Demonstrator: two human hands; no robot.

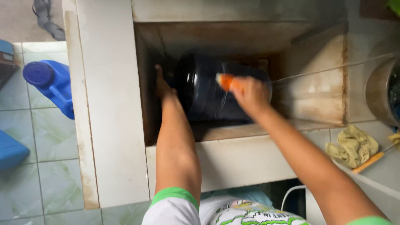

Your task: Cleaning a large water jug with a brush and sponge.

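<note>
A large dark, glossy water jug (204,98) lies on its side inside a deep concrete basin (316,87). My left hand (163,87) reaches down the left side of the jug and rests against it, fingers spread. My right hand (250,96) is on top of the jug, closed on an orange sponge (227,81) that presses against its surface. The hand is blurred. The lower part of the jug is hidden by the basin's front wall.
The basin's white tiled rim (112,104) runs along the left and front. A blue plastic jerrycan (52,85) stands on the tiled floor at left. On the right counter lie a yellow-green rag (353,146), an orange-handled tool (368,162) and a metal pot (381,91).
</note>
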